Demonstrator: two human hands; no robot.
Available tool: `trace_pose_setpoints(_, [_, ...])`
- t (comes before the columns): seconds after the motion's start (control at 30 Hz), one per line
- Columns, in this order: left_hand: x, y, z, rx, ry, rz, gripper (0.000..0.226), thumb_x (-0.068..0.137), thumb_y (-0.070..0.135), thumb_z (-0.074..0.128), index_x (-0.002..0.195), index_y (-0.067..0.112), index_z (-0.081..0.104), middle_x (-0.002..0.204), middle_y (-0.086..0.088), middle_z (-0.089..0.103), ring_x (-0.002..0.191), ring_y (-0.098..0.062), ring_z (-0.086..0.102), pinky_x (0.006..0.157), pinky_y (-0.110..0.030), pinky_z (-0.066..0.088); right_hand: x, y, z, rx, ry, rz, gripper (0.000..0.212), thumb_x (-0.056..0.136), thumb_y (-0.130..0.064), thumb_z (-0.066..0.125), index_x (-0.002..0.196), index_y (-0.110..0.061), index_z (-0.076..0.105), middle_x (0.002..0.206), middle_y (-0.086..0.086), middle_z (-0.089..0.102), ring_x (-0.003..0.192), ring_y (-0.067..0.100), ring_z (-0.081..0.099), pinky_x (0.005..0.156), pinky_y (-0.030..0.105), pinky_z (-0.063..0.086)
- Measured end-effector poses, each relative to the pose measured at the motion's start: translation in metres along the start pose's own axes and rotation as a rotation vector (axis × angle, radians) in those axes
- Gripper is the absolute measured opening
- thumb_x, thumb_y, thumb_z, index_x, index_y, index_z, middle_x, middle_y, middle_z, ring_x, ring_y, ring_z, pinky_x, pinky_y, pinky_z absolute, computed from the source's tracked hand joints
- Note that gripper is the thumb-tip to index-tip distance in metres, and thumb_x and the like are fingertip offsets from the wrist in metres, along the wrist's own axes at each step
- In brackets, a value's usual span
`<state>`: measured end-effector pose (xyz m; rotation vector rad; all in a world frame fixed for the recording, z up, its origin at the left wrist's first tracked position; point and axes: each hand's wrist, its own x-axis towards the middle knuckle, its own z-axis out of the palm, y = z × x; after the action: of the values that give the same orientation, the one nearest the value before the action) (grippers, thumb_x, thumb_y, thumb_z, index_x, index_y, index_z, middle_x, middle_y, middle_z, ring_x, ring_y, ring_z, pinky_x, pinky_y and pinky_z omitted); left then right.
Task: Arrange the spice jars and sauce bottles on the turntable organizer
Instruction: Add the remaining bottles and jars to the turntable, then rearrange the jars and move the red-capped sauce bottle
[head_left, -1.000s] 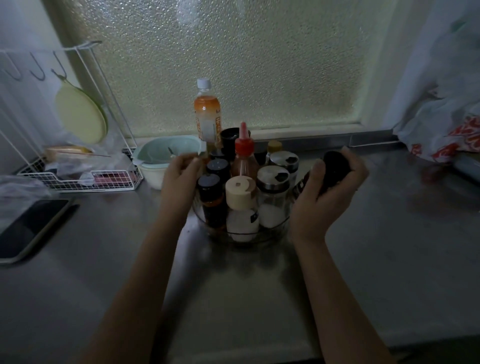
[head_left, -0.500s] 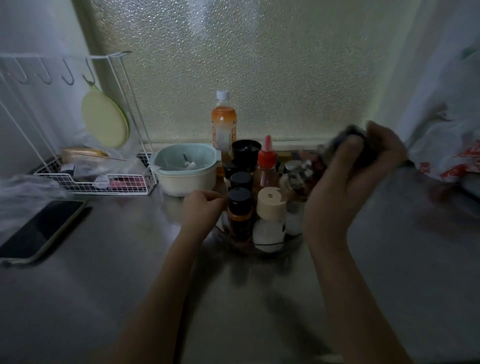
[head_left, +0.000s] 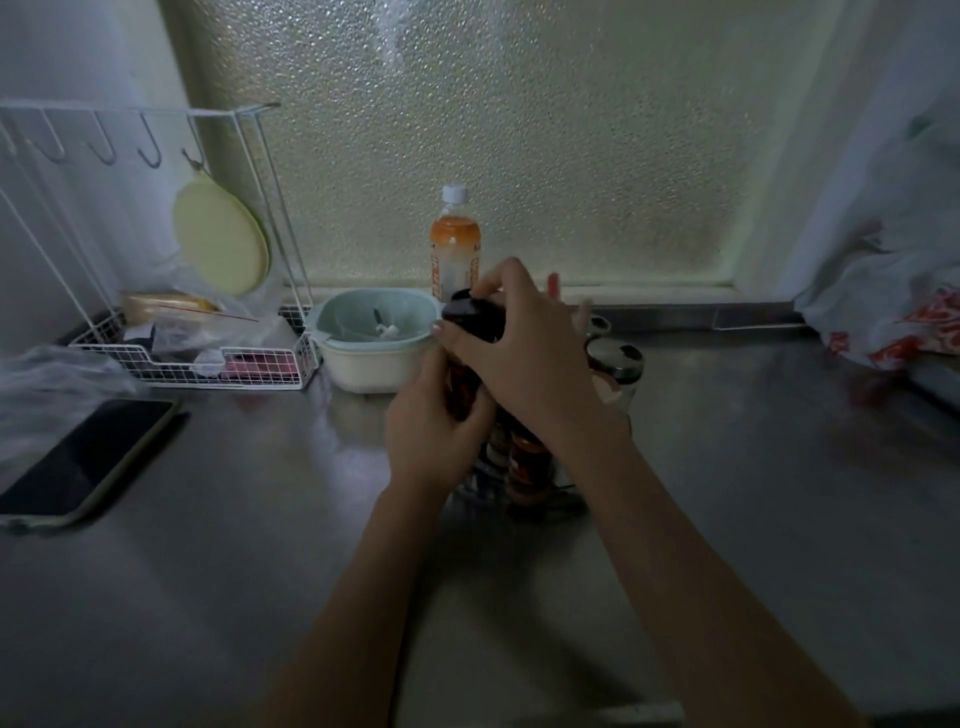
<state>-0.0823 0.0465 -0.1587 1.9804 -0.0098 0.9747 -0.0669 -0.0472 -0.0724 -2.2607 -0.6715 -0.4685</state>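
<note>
Nearest us, two bare forearms reach out over the dull grey steel bench (head_left: 727, 519). Both hands meet on one thing: a dark brown glass sauce bottle with a black cap (head_left: 470, 340), held up over the near left side of the clear round turntable organizer (head_left: 480, 475). The left hand (head_left: 431, 436) wraps its fingers round the bottle's lower body; the right hand (head_left: 524, 348) curls its fingers (head_left: 498, 275) over the cap from above. Whether the bottle touches the tray yet, I cannot tell, since the hands hide its base.

Just below the wrists a small dark jar with an orange label (head_left: 527, 467) stands on the turntable, and to the right a clear glass shaker with a chrome and black lid (head_left: 615, 364) peeks out.

This looks like the placing step: the bottle wants lowering upright into a free gap without knocking its neighbours, then both grips let go.

Beyond sits a pale green and cream plastic bowl (head_left: 374, 358), then a tall orange drink bottle with a white cap (head_left: 454, 249) near the frosted window.
</note>
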Motion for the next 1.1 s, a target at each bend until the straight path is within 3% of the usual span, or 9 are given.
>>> trace_pose_setpoints(0.07, [-0.002, -0.004, 0.005, 0.053, -0.049, -0.033, 0.041, 0.076, 0.046, 0.062, 0.107, 0.020, 0.055, 0.094, 0.011, 0.066, 0.083, -0.007, 0.064, 0.069, -0.032, 0.055, -0.003, 0.005, -0.001, -0.020, 0.062, -0.031, 0.035, 0.082, -0.056, 0.060, 0.095, -0.026, 0.047, 0.101, -0.006, 0.063, 0.103, 0.017, 0.056, 0.109, 0.054, 0.026])
trace_pose_setpoints(0.17, [-0.003, -0.010, 0.005, 0.083, -0.044, -0.060, 0.040, 0.071, 0.050, 0.061, 0.096, 0.019, 0.058, 0.083, 0.014, 0.065, 0.078, -0.007, 0.064, 0.065, -0.028, 0.051, 0.005, 0.025, -0.017, -0.054, 0.369, 0.058, 0.052, 0.079, -0.062, 0.059, 0.106, -0.018, 0.054, 0.108, 0.005, 0.059, 0.104, 0.024, 0.052, 0.089, 0.042, 0.042])
trace_pose_setpoints(0.27, [-0.004, -0.010, 0.005, 0.084, -0.045, -0.044, 0.041, 0.068, 0.052, 0.057, 0.092, 0.018, 0.059, 0.082, 0.013, 0.064, 0.077, -0.007, 0.063, 0.063, -0.019, 0.046, 0.020, 0.051, -0.028, -0.083, 0.077, 0.293, 0.065, 0.075, -0.062, 0.064, 0.118, -0.014, 0.053, 0.118, 0.011, 0.060, 0.114, 0.032, 0.054, 0.096, 0.047, 0.044])
trace_pose_setpoints(0.33, [-0.005, -0.010, 0.005, 0.102, -0.063, -0.008, 0.042, 0.068, 0.051, 0.057, 0.095, 0.020, 0.059, 0.086, 0.010, 0.065, 0.078, -0.007, 0.061, 0.063, -0.015, 0.042, 0.024, 0.059, -0.023, -0.090, -0.111, 0.295, 0.050, 0.078, -0.055, 0.066, 0.110, -0.017, 0.060, 0.102, 0.005, 0.063, 0.106, 0.029, 0.059, 0.092, 0.047, 0.047])
trace_pose_setpoints(0.47, [-0.009, -0.009, 0.008, 0.179, -0.053, 0.052, 0.048, 0.070, 0.055, 0.056, 0.099, 0.017, 0.058, 0.096, 0.001, 0.065, 0.083, -0.013, 0.062, 0.062, -0.017, 0.038, 0.027, 0.056, -0.025, 0.056, 0.045, 0.169, 0.034, 0.085, -0.036, 0.068, 0.106, -0.011, 0.062, 0.075, -0.009, 0.052, 0.070, 0.002, 0.054, 0.060, 0.006, 0.039])
trace_pose_setpoints(0.53, [-0.010, -0.007, 0.010, 0.189, -0.048, 0.048, 0.051, 0.072, 0.057, 0.060, 0.103, 0.016, 0.055, 0.101, 0.000, 0.067, 0.089, -0.015, 0.064, 0.066, -0.020, 0.040, 0.029, 0.050, -0.038, 0.166, 0.247, 0.114, 0.029, 0.088, -0.031, 0.065, 0.105, -0.008, 0.061, 0.073, -0.014, 0.048, 0.063, -0.007, 0.042, 0.057, 0.002, 0.036])
trace_pose_setpoints(0.73, [-0.009, -0.001, 0.012, 0.056, -0.126, -0.044, 0.065, 0.067, 0.043, 0.079, 0.115, 0.016, 0.044, 0.112, 0.005, 0.066, 0.103, -0.012, 0.063, 0.079, -0.023, 0.049, 0.024, 0.042, -0.064, 0.288, 0.615, 0.034, 0.024, 0.088, -0.036, 0.063, 0.099, -0.016, 0.058, 0.076, -0.017, 0.052, 0.070, 0.004, 0.050, 0.071, 0.016, 0.040])
trace_pose_setpoints(0.87, [-0.007, -0.006, 0.014, 0.057, -0.217, -0.083, 0.079, 0.061, 0.037, 0.084, 0.122, 0.018, 0.038, 0.118, 0.005, 0.064, 0.104, -0.010, 0.062, 0.082, -0.027, 0.050, 0.016, 0.047, -0.064, 0.300, 0.635, 0.049, 0.021, 0.088, -0.036, 0.062, 0.098, -0.019, 0.056, 0.076, -0.010, 0.051, 0.076, 0.011, 0.050, 0.076, 0.027, 0.042])
trace_pose_setpoints(1.1, [-0.004, -0.010, 0.015, 0.209, -0.311, 0.019, 0.064, 0.074, 0.029, 0.075, 0.129, 0.018, 0.044, 0.111, -0.007, 0.067, 0.098, -0.026, 0.064, 0.075, -0.029, 0.046, 0.011, 0.056, -0.058, 0.341, 0.645, 0.045, 0.024, 0.090, -0.035, 0.060, 0.098, -0.013, 0.059, 0.068, -0.014, 0.043, 0.064, -0.002, 0.042, 0.068, 0.019, 0.037])
